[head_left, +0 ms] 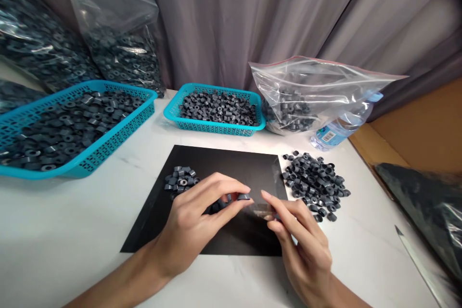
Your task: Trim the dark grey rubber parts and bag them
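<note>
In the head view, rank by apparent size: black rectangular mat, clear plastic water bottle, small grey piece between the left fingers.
1. Black rectangular mat
2. Clear plastic water bottle
3. Small grey piece between the left fingers

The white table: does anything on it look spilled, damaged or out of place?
Nothing looks clearly damaged. The loose pile of gray parts right of the black mat could seem spilled, since others sit in blue baskets, but it may be deliberate. The water bottle seems to lean, perhaps through camera distortion.
</note>
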The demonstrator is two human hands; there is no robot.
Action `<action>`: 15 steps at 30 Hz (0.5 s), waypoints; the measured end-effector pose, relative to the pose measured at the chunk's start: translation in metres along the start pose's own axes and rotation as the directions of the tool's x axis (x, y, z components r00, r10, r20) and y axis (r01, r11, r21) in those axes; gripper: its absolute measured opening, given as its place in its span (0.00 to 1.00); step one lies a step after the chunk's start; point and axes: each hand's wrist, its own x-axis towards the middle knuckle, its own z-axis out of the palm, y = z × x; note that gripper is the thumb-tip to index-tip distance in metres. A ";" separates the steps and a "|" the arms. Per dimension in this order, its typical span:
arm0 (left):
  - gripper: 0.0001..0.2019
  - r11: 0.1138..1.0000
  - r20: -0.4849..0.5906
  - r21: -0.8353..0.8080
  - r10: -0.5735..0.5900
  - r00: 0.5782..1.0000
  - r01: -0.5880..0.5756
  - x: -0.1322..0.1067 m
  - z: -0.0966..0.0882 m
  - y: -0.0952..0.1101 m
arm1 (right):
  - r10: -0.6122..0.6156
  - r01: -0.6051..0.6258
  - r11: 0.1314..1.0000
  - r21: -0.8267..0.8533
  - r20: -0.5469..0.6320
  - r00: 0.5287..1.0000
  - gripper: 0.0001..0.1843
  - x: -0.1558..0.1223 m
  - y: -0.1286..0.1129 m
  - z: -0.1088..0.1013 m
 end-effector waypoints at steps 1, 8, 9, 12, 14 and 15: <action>0.12 1.000 0.000 0.007 0.019 1.000 -0.019 0.000 -0.001 0.000 | -0.037 0.037 0.999 -0.027 0.005 0.999 0.28 0.000 0.001 -0.002; 0.14 0.996 0.030 0.020 0.082 0.996 -0.083 -0.003 -0.004 0.000 | -0.102 0.103 0.987 -0.126 0.015 0.995 0.29 0.002 0.004 -0.006; 0.14 0.996 0.029 0.020 0.081 0.996 -0.082 -0.003 -0.004 0.001 | -0.101 0.101 0.986 -0.131 0.012 0.995 0.29 0.002 0.004 -0.005; 0.14 0.996 0.030 0.024 0.083 0.996 -0.084 -0.003 -0.004 0.001 | -0.098 0.098 0.984 -0.152 0.010 0.995 0.29 0.002 0.004 -0.005; 0.14 0.995 0.030 0.031 0.090 0.996 -0.090 -0.002 -0.003 0.001 | -0.101 0.102 0.981 -0.167 0.016 0.995 0.29 0.002 0.005 -0.004; 0.15 0.995 0.030 0.035 0.094 0.995 -0.095 -0.002 -0.003 0.001 | -0.104 0.105 0.979 -0.173 0.014 0.994 0.28 0.002 0.006 -0.004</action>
